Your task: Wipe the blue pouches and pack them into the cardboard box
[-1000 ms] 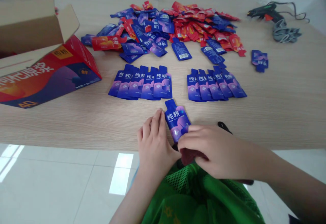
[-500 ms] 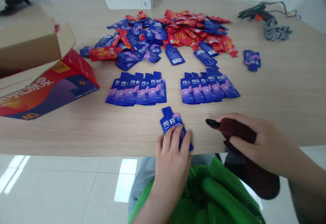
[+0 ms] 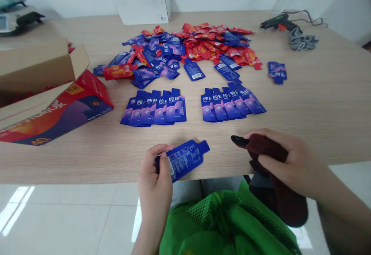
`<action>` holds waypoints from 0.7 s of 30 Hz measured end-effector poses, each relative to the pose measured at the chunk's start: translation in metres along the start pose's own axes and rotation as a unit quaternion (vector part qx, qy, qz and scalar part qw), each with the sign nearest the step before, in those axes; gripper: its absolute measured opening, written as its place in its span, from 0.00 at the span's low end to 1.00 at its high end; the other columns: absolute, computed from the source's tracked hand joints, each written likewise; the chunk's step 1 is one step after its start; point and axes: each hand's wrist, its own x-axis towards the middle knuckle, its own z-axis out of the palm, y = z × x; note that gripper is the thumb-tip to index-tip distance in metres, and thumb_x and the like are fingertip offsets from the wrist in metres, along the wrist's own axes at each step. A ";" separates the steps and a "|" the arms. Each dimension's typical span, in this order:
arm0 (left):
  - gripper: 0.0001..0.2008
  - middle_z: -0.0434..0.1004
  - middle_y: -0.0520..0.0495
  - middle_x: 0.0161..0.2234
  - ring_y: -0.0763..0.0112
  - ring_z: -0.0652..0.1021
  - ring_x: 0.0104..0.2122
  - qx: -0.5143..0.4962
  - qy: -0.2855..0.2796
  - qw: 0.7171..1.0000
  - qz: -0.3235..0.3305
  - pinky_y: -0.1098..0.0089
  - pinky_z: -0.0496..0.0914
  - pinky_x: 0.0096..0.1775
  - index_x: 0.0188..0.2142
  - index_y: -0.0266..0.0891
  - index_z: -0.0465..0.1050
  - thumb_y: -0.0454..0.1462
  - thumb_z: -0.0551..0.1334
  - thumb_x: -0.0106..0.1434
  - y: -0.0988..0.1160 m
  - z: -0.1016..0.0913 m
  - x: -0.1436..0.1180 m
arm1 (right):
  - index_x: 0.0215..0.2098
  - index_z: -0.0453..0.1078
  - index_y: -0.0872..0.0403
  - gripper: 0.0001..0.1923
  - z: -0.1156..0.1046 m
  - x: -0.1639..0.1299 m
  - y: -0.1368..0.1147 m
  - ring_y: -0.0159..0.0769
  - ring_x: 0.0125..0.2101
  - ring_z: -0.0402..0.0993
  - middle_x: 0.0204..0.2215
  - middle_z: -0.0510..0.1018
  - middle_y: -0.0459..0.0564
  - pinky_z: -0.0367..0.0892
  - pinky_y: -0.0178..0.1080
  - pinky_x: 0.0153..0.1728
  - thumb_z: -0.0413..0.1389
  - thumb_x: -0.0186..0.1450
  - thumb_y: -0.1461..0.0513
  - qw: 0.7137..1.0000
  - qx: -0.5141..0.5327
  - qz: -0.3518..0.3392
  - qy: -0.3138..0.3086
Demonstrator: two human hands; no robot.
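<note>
Blue pouch [image 3: 184, 159], printed back side up with small white text and a barcode label, is pinched at its lower end in the left hand [image 3: 155, 177] at the near edge of the wooden table [image 3: 319, 92]. The thumb lies across the label on top and the curled fingers [image 3: 150, 155] wrap the pouch's edge from the far side, so the hand is clamped on it; the spout end points up and to the right, away from the hand, and sits just above the tabletop.

The right hand [image 3: 285, 158] is closed around a dark maroon cloth [image 3: 268, 146]. Its fingers are folded together over the top of the cloth, the thumb underneath, and a black-tipped end of the fabric sticks out to the left toward the pouch without touching it. The rest of the cloth hangs down over the table edge past the wrist.

Beyond the hands, two fanned rows of blue pouches lie face up: the left row [image 3: 155, 107] and the right row [image 3: 230, 102], apart from each other. Behind them spreads a loose heap of blue and red pouches [image 3: 185, 48], with a small stray pair of pouches [image 3: 277, 71] to the right. An open red and purple carton [image 3: 55, 110] lies on its side at the left, a white box [image 3: 142, 9] stands at the far edge, and a glue gun [image 3: 274, 21] rests at the far right. A green mesh bag [image 3: 226, 228] sits in the person's lap.
</note>
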 end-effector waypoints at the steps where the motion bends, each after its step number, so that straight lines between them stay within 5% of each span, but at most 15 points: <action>1: 0.10 0.80 0.45 0.41 0.63 0.80 0.42 0.012 -0.001 1.000 0.002 0.62 0.75 0.44 0.44 0.40 0.73 0.41 0.55 0.71 -0.006 0.002 0.003 | 0.45 0.75 0.50 0.16 0.003 0.001 -0.001 0.41 0.30 0.79 0.32 0.82 0.46 0.73 0.41 0.32 0.53 0.59 0.63 1.000 0.003 0.008 -0.001; 5: 0.13 0.73 0.39 0.51 0.58 0.73 0.53 0.135 0.019 0.984 0.119 0.54 0.68 0.54 0.53 0.38 0.67 0.38 0.56 0.70 -0.017 0.003 0.001 | 0.45 0.75 0.50 0.17 0.014 0.006 -0.005 0.39 0.32 0.79 0.35 0.83 0.46 0.72 0.39 0.34 0.53 0.58 0.65 1.000 -0.001 0.008 -0.001; 10: 0.11 0.72 0.42 0.52 0.58 0.72 0.50 0.264 -0.124 0.920 0.261 0.56 0.67 0.48 0.51 0.43 0.69 0.33 0.57 0.69 -0.019 -0.006 -0.012 | 0.45 0.75 0.50 0.17 0.024 0.010 -0.007 0.41 0.36 0.80 0.38 0.83 0.46 0.73 0.41 0.38 0.53 0.59 0.64 1.000 -0.012 0.010 0.010; 15: 0.15 0.71 0.40 0.49 0.55 0.71 0.45 0.280 -0.064 0.924 0.254 0.56 0.67 0.44 0.51 0.42 0.72 0.42 0.64 0.66 -0.015 0.004 -0.026 | 0.46 0.75 0.50 0.19 0.035 0.015 -0.012 0.44 0.41 0.80 0.42 0.83 0.47 0.73 0.45 0.44 0.54 0.58 0.64 0.999 -0.006 0.006 0.047; 21: 0.10 0.74 0.44 0.49 0.59 0.72 0.46 0.253 -0.015 0.941 0.223 0.58 0.63 0.44 0.49 0.43 0.73 0.34 0.59 0.69 -0.012 0.002 -0.021 | 0.48 0.74 0.54 0.20 0.050 0.027 -0.035 0.45 0.45 0.78 0.45 0.82 0.52 0.70 0.46 0.49 0.54 0.58 0.67 0.998 -0.018 -0.051 0.042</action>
